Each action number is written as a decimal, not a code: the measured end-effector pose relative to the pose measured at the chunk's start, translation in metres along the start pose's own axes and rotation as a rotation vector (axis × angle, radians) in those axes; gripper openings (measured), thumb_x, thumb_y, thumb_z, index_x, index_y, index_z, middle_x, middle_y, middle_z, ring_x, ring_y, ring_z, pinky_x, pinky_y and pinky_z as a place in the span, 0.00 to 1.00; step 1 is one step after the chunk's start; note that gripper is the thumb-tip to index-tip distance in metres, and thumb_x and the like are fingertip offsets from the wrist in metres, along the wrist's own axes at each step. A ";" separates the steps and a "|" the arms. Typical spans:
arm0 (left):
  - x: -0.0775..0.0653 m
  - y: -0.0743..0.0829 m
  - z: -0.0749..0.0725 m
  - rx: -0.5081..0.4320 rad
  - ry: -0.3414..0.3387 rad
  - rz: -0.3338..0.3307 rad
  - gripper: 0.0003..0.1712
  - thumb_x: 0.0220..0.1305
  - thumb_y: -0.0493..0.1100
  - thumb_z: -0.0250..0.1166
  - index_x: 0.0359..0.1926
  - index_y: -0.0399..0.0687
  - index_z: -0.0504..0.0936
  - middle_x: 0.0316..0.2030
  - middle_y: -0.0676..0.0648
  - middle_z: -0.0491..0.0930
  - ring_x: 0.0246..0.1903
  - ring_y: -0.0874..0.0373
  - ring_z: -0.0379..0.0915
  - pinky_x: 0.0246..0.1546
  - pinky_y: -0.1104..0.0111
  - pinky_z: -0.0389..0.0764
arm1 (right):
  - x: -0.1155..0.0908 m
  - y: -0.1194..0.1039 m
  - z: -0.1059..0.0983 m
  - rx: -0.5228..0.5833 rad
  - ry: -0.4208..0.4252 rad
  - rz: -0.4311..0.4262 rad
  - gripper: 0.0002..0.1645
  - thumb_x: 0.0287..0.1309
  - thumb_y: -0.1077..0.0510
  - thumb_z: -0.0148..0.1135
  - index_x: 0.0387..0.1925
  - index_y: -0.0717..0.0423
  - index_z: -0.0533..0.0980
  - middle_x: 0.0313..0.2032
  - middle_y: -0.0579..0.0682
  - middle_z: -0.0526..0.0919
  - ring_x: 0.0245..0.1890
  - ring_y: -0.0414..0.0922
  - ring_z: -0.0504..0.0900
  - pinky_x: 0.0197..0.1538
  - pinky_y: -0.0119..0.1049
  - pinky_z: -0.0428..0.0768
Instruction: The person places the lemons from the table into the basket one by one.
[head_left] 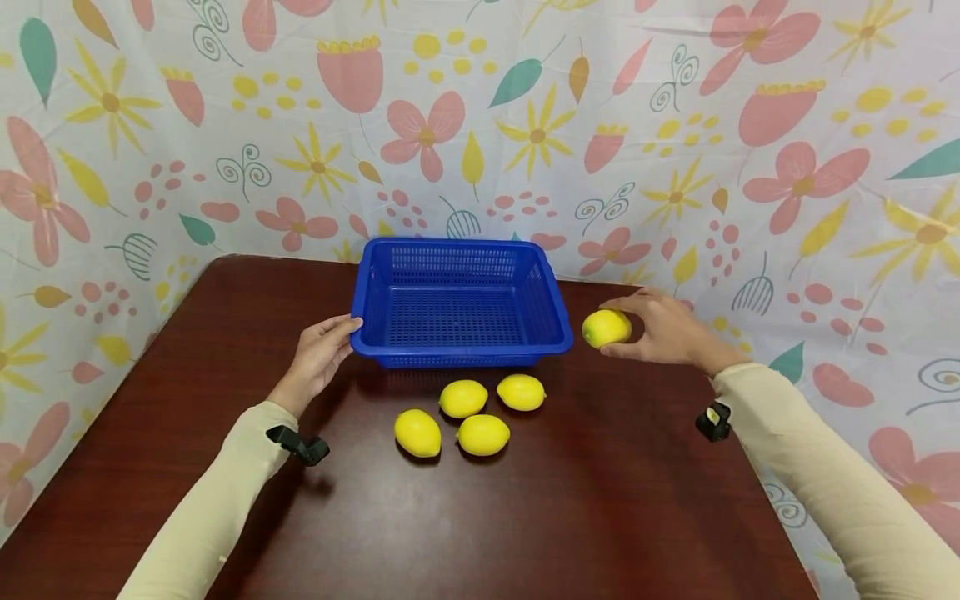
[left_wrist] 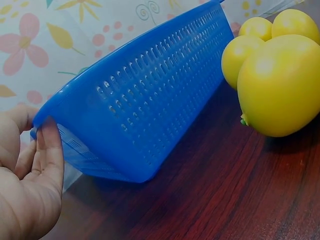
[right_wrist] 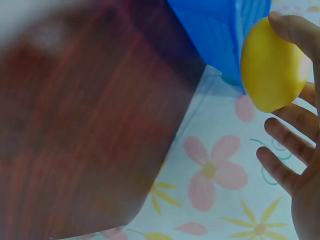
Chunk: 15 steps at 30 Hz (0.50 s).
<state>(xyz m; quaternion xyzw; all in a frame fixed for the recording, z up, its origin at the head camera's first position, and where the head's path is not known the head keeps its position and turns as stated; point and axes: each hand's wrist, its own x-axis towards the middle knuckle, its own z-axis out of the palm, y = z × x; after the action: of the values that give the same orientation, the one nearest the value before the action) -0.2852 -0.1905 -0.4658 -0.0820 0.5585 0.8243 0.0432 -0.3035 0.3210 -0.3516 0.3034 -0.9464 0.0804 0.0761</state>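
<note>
blue perforated plastic forms the rectangular basket [head_left: 459,352] in the head view, standing on a reddish-brown wood-grain table [head_left: 600,517] before a white flower-printed cloth [head_left: 517,50]. the person's left hand [head_left: 321,350] pinches its left rim near the front corner. the right hand [head_left: 662,327], just beyond the basket's right side, holds an oval yellow lemon [head_left: 606,328] between thumb and fingers. four matching yellow lemons [head_left: 483,435] lie grouped in front of the basket.

in the left wrist view, the left thumb and fingers are narrowed around the rim.

in the right wrist view, the thumb presses the held lemon's top, fingers grip from below, and the lowest two stand apart from it.
</note>
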 end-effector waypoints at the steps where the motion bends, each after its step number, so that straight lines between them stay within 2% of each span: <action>1: 0.000 0.000 0.000 -0.005 0.004 0.000 0.23 0.61 0.41 0.68 0.54 0.34 0.72 0.35 0.52 0.83 0.33 0.64 0.79 0.41 0.75 0.81 | 0.004 0.001 -0.002 0.007 -0.007 -0.002 0.41 0.37 0.30 0.73 0.52 0.46 0.79 0.46 0.45 0.83 0.46 0.49 0.74 0.45 0.48 0.76; 4: 0.001 -0.001 -0.001 -0.006 0.007 -0.006 0.23 0.61 0.41 0.68 0.53 0.35 0.73 0.34 0.52 0.83 0.33 0.64 0.80 0.40 0.75 0.81 | 0.015 0.004 -0.006 0.012 -0.012 -0.020 0.41 0.38 0.31 0.73 0.52 0.47 0.79 0.46 0.45 0.82 0.46 0.49 0.74 0.44 0.47 0.76; 10: 0.001 -0.001 -0.001 0.013 0.001 0.007 0.27 0.61 0.41 0.67 0.57 0.33 0.70 0.35 0.52 0.83 0.34 0.64 0.80 0.41 0.74 0.81 | 0.041 0.010 -0.013 0.015 0.016 -0.122 0.38 0.38 0.36 0.76 0.52 0.48 0.79 0.37 0.43 0.83 0.31 0.43 0.74 0.32 0.37 0.74; 15: 0.000 0.001 -0.001 0.023 -0.008 0.011 0.30 0.62 0.42 0.67 0.60 0.30 0.68 0.35 0.52 0.83 0.34 0.64 0.80 0.42 0.74 0.81 | 0.061 0.007 -0.019 0.011 -0.034 -0.072 0.38 0.40 0.34 0.74 0.53 0.45 0.78 0.43 0.46 0.82 0.38 0.45 0.75 0.39 0.41 0.76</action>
<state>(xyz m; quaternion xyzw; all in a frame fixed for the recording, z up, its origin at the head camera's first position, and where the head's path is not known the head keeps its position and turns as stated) -0.2852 -0.1918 -0.4656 -0.0751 0.5682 0.8184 0.0421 -0.3545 0.2962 -0.3220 0.3391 -0.9356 0.0774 0.0611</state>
